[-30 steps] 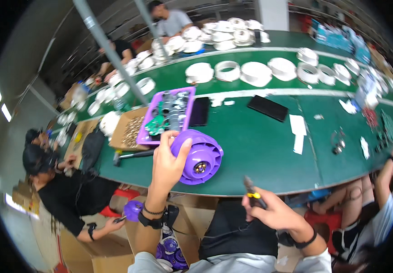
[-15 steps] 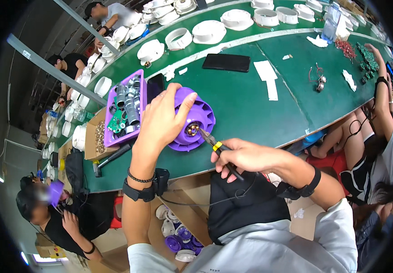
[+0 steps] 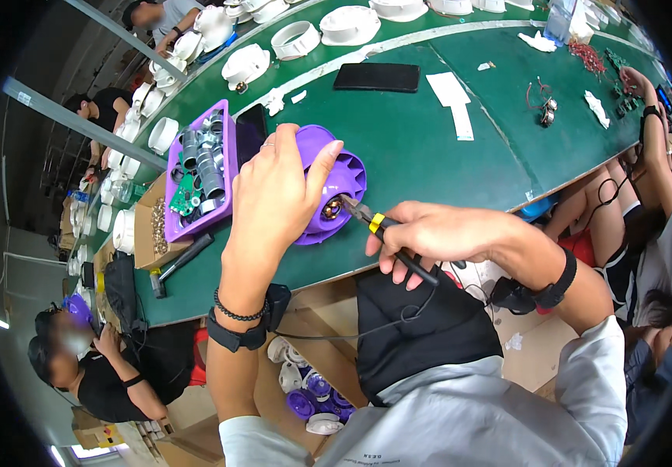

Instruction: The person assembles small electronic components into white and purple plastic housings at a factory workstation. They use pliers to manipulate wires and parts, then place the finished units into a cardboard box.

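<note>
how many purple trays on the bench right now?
1. The purple tray sits on the green bench just left of the left hand, which grips the purple fan housing. More could be hidden beyond the frame edges.

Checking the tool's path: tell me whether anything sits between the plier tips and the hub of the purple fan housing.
Nothing visible does. The right hand holds the pliers, whose tips already reach the hub of the purple fan housing. The left hand grips the housing from above, clear of the hub.
</note>
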A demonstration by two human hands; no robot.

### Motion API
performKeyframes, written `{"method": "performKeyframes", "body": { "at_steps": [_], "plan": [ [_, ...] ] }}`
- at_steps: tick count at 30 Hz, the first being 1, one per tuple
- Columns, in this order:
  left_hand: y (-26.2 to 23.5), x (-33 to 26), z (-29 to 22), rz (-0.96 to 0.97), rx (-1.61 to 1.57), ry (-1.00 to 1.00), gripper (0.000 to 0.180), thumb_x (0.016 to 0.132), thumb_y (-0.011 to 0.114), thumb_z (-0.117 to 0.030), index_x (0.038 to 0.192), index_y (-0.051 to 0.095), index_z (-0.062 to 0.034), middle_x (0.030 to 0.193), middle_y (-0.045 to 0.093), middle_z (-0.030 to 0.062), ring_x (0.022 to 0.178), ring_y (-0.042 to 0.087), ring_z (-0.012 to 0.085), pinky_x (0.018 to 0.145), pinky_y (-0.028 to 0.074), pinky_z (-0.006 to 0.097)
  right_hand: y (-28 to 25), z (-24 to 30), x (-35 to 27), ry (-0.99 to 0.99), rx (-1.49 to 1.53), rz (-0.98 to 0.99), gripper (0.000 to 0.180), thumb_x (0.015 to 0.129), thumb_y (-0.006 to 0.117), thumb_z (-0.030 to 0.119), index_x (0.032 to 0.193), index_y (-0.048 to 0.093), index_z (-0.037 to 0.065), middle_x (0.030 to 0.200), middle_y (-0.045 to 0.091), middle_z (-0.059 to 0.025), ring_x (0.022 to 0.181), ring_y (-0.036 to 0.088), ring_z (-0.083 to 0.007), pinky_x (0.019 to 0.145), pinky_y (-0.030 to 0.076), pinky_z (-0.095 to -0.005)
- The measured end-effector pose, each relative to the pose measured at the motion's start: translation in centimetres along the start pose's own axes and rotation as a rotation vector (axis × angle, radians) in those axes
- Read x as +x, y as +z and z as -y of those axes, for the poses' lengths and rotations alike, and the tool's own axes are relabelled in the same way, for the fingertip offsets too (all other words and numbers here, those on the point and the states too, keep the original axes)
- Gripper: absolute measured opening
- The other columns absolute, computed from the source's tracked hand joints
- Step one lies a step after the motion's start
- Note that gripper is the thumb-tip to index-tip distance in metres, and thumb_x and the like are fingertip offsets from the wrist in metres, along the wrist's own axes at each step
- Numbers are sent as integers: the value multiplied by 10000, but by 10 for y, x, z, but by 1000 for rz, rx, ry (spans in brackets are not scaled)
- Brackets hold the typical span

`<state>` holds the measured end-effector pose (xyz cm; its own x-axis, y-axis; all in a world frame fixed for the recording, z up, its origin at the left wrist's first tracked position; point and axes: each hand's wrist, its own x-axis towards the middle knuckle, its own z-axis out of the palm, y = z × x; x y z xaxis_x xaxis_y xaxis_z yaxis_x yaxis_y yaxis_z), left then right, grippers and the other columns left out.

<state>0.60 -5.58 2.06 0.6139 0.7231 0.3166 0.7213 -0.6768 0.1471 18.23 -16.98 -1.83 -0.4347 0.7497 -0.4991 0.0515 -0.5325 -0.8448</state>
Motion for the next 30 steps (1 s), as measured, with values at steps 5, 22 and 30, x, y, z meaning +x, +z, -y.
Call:
{"method": "performKeyframes", "body": {
  "at_steps": [5, 22, 30],
  "plan": [
    [8, 2, 5, -114, 5, 167, 497, 954, 581, -448, 1041, 569, 41, 886, 673, 250, 750, 671, 428, 619, 539, 489, -6, -5, 7, -42, -64, -1, 287, 915, 489, 198, 982, 595, -61, 814, 585, -63, 644, 571, -141, 534, 466, -278],
    [37, 36, 20, -264, 272, 147, 566, 940, 571, -527, 1012, 545, 34, 873, 672, 272, 789, 652, 463, 642, 517, 529, 24, -3, 52, -408, -1156, -786, 199, 844, 565, 118, 941, 536, -53, 780, 655, -232, 699, 689, -337, 595, 560, -419],
    [31, 38, 37, -237, 113, 400, 528, 938, 592, -501, 1153, 543, -22, 963, 686, 237, 904, 662, 418, 734, 524, 484, 35, -23, 60, -313, 630, -50, 288, 954, 514, 261, 743, 370, 128, 653, 326, 61, 540, 325, -36, 442, 294, -195]
  ]
}}
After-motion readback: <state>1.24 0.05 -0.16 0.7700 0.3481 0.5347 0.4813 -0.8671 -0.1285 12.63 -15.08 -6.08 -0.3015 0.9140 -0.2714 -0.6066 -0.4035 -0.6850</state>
